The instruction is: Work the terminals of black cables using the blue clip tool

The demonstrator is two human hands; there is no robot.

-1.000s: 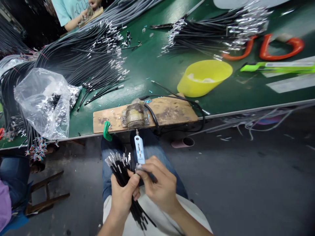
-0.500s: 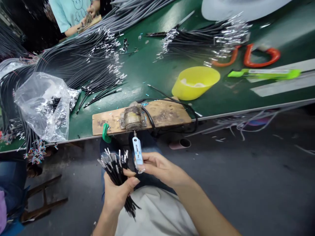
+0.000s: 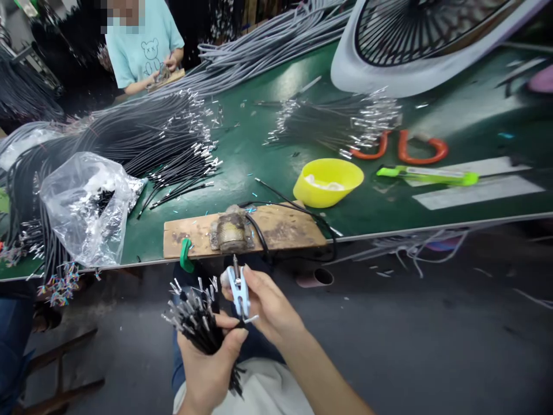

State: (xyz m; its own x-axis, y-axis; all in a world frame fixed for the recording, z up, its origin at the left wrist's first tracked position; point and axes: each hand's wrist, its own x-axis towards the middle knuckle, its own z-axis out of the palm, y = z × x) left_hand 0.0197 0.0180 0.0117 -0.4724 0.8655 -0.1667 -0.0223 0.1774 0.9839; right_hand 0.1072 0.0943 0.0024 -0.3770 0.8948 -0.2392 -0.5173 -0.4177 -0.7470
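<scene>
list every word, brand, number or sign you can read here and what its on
No word, brand or number can be read.
Lime-green utility knife: pale strip along it, any print too blurred to read.
Light-blue clip: any marking too small or blurred to read.
Co-worker's shirt: bear drawing with x-shaped eyes, no readable lettering.

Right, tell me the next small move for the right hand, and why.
Probably line up the lower end of the light-blue tool with the silvery piece: the right hand grips the tool, and that piece juts out apart from the ends of the black cable bundle, near the thumb of the left hand. I can't tell whether tool and piece touch.
</scene>
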